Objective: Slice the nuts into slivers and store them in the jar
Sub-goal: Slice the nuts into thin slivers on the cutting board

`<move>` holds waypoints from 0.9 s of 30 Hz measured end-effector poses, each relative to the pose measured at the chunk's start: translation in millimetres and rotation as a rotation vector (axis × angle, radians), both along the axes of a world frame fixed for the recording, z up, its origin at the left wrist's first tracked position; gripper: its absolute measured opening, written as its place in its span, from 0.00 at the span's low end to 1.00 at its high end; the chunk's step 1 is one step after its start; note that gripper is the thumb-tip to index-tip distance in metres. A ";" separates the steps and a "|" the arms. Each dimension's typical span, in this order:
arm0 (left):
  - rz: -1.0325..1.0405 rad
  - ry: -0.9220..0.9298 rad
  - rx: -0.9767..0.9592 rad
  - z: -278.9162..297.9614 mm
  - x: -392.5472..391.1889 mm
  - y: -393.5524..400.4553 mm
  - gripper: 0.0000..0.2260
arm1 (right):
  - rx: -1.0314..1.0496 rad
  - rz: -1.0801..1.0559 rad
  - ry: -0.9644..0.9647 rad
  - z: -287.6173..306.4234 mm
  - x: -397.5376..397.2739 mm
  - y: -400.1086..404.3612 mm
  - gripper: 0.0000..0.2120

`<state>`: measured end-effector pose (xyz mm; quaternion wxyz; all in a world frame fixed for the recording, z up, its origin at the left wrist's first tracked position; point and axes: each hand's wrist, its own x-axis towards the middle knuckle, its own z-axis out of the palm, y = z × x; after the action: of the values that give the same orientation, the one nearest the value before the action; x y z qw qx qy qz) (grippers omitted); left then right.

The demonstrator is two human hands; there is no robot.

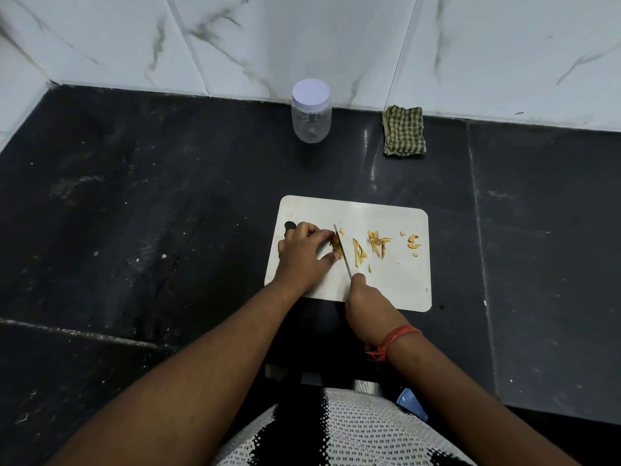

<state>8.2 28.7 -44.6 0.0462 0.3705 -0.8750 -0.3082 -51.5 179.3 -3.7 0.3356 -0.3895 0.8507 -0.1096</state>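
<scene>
Plainly unlabelled jar [311,111], white-lidded.

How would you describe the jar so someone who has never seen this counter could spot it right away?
Start at the white marble-patterned wall tiles behind the dark stone counter. Standing upright at the foot of that wall, straight beyond the white cutting board, is the small clear plastic jar. Its round white lid is on and it looks empty, unlike the folded green checked cloth lying flat to its right.

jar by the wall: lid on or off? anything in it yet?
Lid on: the white cap sits on the upright clear jar. It looks empty; the slivers lie on the cutting board.
</scene>
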 end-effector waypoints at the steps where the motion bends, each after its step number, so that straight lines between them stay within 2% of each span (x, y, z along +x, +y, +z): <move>1: 0.001 0.000 -0.002 0.2 0.1 0.0 0.19 | -0.001 -0.003 -0.002 -0.2 0.4 -0.7 0.09; 27: 0.023 0.007 0.009 -1.5 -0.4 0.9 0.19 | 0.011 -0.033 -0.019 0.6 0.2 -2.8 0.10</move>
<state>7.9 29.6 -46.1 0.0510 0.3798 -0.8691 -0.3128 -51.4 176.5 -3.1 0.3440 -0.3724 0.8543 -0.1143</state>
